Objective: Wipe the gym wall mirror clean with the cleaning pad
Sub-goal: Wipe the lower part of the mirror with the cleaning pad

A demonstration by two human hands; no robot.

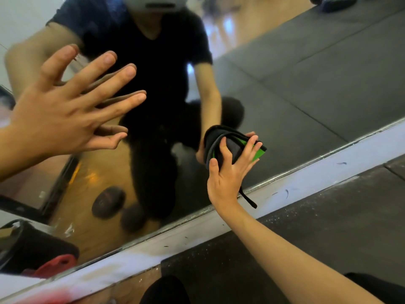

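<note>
Right hand (pixel 228 170) grips my bunched cleaning pad (pixel 232 148) against the mirror (pixel 285 84) near its lower edge, ready to wipe. Left hand (pixel 65 115), fingers spread, braces on the glass.

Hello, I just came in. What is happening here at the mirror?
A person is cleaning the wall mirror of a gym. The right hand grips a black and green cleaning pad and holds it against the lower part of the glass, near the white ledge below it. A black strap hangs from the pad. The left hand is open, fingers spread, at the glass higher up. The person's reflection shows in the mirror.
</note>
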